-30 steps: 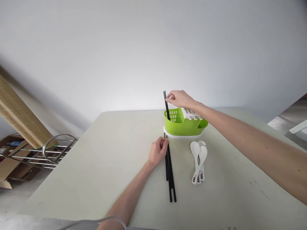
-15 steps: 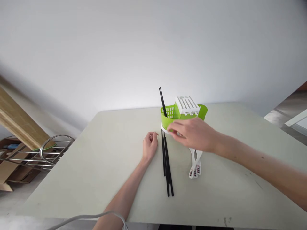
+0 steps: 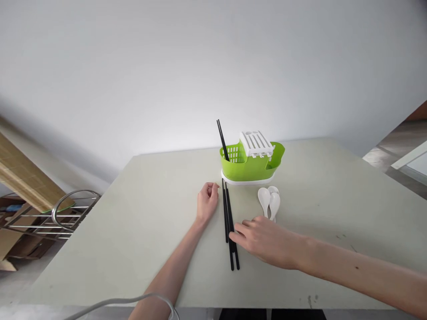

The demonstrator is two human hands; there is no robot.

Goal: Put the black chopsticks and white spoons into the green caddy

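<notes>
My left hand (image 3: pixel 207 201) rests loosely curled on the table, left of several black chopsticks (image 3: pixel 230 231) that lie lengthwise. My right hand (image 3: pixel 255 238) is at the chopsticks' right side, thumb and index finger slightly apart at their middle, holding nothing visible. Behind them stands a green basket (image 3: pixel 248 170) on a white base, with a white slotted rack (image 3: pixel 256 143) on top. Two black chopsticks (image 3: pixel 223 140) lean upright in its left compartment. White spoons (image 3: pixel 264 198) lie in front of the basket, their handles hidden by my right hand.
The pale table (image 3: pixel 160 191) meets a wall at the back. A grey cable (image 3: pixel 116 302) crosses my left forearm at the front edge. A metal rack (image 3: pixel 63 218), cardboard boxes and a long wrapped board (image 3: pixel 33 178) stand beyond the left side.
My right hand has moved from the basket's front down toward me, to the chopsticks. The spoon bowls are now uncovered. My left hand has stayed in place. The view has shifted slightly.
</notes>
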